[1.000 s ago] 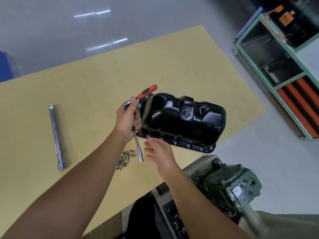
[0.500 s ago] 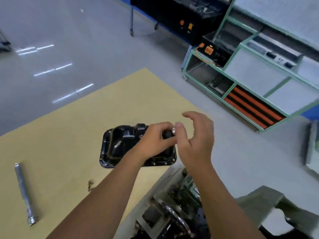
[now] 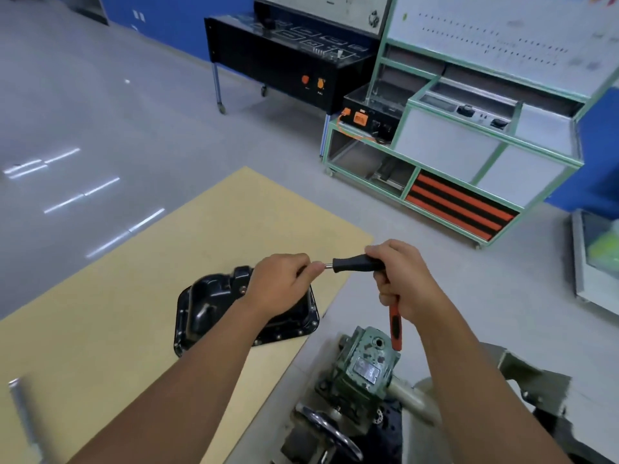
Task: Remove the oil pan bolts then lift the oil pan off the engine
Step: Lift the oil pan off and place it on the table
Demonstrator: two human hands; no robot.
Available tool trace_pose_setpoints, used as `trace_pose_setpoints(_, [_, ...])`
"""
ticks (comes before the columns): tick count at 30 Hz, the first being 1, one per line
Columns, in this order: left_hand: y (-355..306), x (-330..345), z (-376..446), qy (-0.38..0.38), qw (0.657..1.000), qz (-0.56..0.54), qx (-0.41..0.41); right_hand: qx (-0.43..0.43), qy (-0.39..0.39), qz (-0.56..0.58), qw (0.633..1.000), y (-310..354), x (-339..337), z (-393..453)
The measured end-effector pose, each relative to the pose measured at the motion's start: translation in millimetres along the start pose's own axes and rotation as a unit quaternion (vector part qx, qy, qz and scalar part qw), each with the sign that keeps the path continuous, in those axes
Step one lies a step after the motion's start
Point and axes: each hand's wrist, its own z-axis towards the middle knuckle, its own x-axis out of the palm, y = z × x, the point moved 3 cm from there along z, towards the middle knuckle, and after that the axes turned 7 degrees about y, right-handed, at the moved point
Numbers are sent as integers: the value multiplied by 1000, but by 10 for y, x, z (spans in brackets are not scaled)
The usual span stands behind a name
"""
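A person stands at a yellow surface (image 3: 110,316) in a workshop, seen from a head-worn camera looking down at both bare hands. The black oil pan (image 3: 207,306) lies upside down on the surface, apart from the grey-green engine (image 3: 365,366) that sits on a stand just below and to the right. So the pan is already off the engine, and the main work of the task looks done.

A second ago the left hand held a socket wrench beside the pan and the right hand hung open near its rim, with a small heap of loose bolts close by. Now both hands are raised above the pan's right end and share the tool. The left hand (image 3: 278,286) pinches the metal shaft of the wrench (image 3: 355,263) between curled fingers. The right hand (image 3: 402,279) is wrapped round the black grip, and the red handle hangs down below its fist. The view has also swung up and right, so the bolts are out of sight. A silver extension bar (image 3: 25,420) lies blurred at the lower left edge.

The person seems to be pulling the tool apart or adjusting it, likely finishing up.
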Motion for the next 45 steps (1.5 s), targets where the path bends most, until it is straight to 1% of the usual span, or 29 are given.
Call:
trace_pose_setpoints(1, [34, 20, -2, -22, 1000, 14, -1, 13, 15, -2, 1000, -6, 52, 4])
trace_pose_setpoints(3, [139, 28, -26, -41, 998, 39, -22, 21, 38, -3, 999, -41, 211, 9])
trace_pose_setpoints(6, [371, 73, -153, -65, 997, 42, -26, 27, 35, -14, 999, -107, 395, 7])
trace_pose_setpoints(7, [420, 77, -178, -59, 997, 46, -37, 26, 37, -13, 999, -135, 447, 7])
trace_pose_setpoints(9, [477, 130, -111, -24, 994, 76, -71, 27, 53, 6, 998, -195, 576, 9])
trace_pose_setpoints(10, [520, 168, -88, -11, 992, 93, -90, 33, 61, 14, 997, -238, 613, -20])
trace_pose_setpoints(11, [618, 161, -116, 1, 987, 94, -131, 41, 66, 27, 997, -276, 593, -74])
trace_pose_setpoints(12, [800, 103, -211, -18, 976, 64, -206, 47, 65, 43, 996, -281, 484, -127])
trace_pose_setpoints(13, [1079, -13, -365, -76, 948, 22, -308, 43, 56, 68, 995, -251, 290, -172])
trace_pose_setpoints(14, [1358, -201, -589, -139, 902, -23, -409, 30, 28, 95, 995, -169, 25, -218])
trace_pose_setpoints(15, [1608, -372, -838, -200, 854, -50, -478, 11, -17, 115, 993, -54, -280, -266])
trace_pose_setpoints(16, [1722, -514, -910, -248, 828, -78, -497, -18, -70, 127, 989, 109, -581, -281])
trace_pose_setpoints(17, [1704, -577, -861, -268, 825, -113, -484, -46, -120, 125, 984, 271, -800, -272])
trace_pose_setpoints(18, [1613, -551, -772, -286, 807, -207, -473, -62, -156, 122, 978, 377, -875, -219])
trace_pose_setpoints(19, [1435, -440, -597, -270, 778, -324, -466, -69, -168, 119, 976, 443, -801, -155])
trace_pose_setpoints(20, [1139, -289, -424, -218, 740, -441, -457, -79, -152, 126, 977, 479, -619, -76])
trace_pose_setpoints(21, [825, -135, -251, -154, 707, -535, -437, -87, -120, 129, 980, 474, -358, 15])
trace_pose_setpoints(22, [519, -34, -70, -89, 677, -602, -413, -90, -90, 126, 984, 434, -52, 84])
trace_pose_setpoints(23, [257, 53, 98, -40, 645, -656, -390, -87, -63, 122, 987, 371, 238, 124])
trace_pose_setpoints(24, [32, 101, 227, -11, 619, -696, -363, -82, -42, 118, 989, 284, 492, 140])
trace_pose_setpoints(25, [-130, 97, 316, 0, 595, -727, -343, -78, -26, 118, 990, 204, 700, 127])
trace_pose_setpoints(26, [-237, 52, 359, -6, 578, -744, -335, -77, -7, 125, 989, 132, 862, 93])
trace_pose_setpoints(28, [-212, -91, 349, -44, 561, -748, -352, -87, 60, 174, 979, 4, 1089, 15])
trace_pose_setpoints(30, [-93, -268, 269, -80, 555, -743, -366, -112, 145, 230, 956, -55, 1229, -47])
trace_pose_setpoints(31, [-10, -325, 209, -93, 555, -735, -378, -125, 163, 228, 952, -87, 1284, -57])
trace_pose_setpoints(34, [158, -367, 13, -86, 568, -690, -439, -136, 177, 205, 953, -163, 1506, -74])
trace_pose_setpoints(36, [270, -379, -144, -90, 563, -678, -463, -123, 198, 213, 949, -245, 1683, -73])
trace_pose_setpoints(39, [485, -430, -362, -115, 559, -669, -476, -110, 220, 212, 946, -384, 1917, -74])
trace_pose_setpoints(45, [780, -420, -761, -156, 540, -650, -512, -55, 218, 217, 950, -659, 2332, -104])
